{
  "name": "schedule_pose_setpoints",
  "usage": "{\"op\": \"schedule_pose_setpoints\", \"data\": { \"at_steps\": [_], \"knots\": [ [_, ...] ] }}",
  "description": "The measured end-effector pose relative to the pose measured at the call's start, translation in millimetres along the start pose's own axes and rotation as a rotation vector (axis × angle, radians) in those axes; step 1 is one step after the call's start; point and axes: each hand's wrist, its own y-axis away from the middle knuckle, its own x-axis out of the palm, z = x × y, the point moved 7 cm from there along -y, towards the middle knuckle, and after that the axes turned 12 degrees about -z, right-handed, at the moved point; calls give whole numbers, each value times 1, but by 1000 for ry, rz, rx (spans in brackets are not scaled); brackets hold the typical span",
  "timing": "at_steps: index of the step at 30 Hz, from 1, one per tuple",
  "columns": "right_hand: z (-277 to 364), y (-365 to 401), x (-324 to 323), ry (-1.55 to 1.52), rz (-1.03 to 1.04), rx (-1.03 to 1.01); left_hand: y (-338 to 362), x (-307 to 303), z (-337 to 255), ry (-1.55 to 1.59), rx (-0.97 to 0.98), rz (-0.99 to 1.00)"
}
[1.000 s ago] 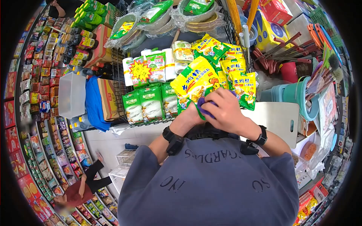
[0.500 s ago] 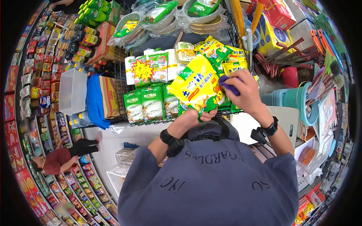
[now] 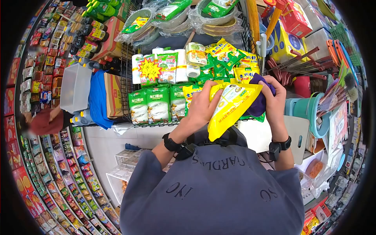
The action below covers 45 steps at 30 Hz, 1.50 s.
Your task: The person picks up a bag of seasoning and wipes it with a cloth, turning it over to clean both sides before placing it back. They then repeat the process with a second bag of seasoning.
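A yellow seasoning bag (image 3: pixel 234 106) is held up in front of my chest, its back with small red and green print showing. My left hand (image 3: pixel 202 102) is closed on the bag's left edge. My right hand (image 3: pixel 275 100) is closed around a bunched purple cloth (image 3: pixel 257 102), which lies against the bag's right side. Behind the bag, several yellow-and-green seasoning packets (image 3: pixel 224 53) are heaped in a black wire rack (image 3: pixel 156 124). Green vermicelli packs (image 3: pixel 158 102) stand left of my left hand.
White rolls with a yellow starburst label (image 3: pixel 149 70) sit behind the vermicelli. Plastic-wrapped pans (image 3: pixel 176 19) line the back. At left are a clear plastic bin (image 3: pixel 76 88) and a person in a dark red top (image 3: pixel 46 121). Teal buckets (image 3: pixel 313 107) stand at right.
The bag has been turned from its printed front to its back and tilted. My left hand moved up to its side edge; my right hand with the cloth shifted right and down.
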Motion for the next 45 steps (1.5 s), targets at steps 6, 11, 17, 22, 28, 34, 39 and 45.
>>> {"op": "schedule_pose_setpoints", "data": {
  "at_steps": [6, 11, 17, 22, 28, 34, 39, 45],
  "knots": [
    [-8, 4, -6, -65, -30, 100, -8, -26, -28, -31, 176, -114],
    [-8, 0, -19, -53, -103, 108, -12, -31, -29, -86, 249, -115],
    [20, -6, -43, 34, -223, -50, -11, -32, -26, -211, 343, -91],
    [57, 5, -39, 99, -201, -221, -14, -31, -26, -249, 378, -106],
    [98, 36, 7, 383, -32, -564, -24, -27, -27, -379, 356, -61],
    [75, 78, 92, 531, 343, -873, -33, -22, -34, -381, 268, -39],
    [40, 47, 74, 555, 279, -871, -36, -43, -32, -152, 193, -121],
    [38, 14, 58, 512, 31, -705, -27, -41, -29, -55, 191, -111]
  ]
}}
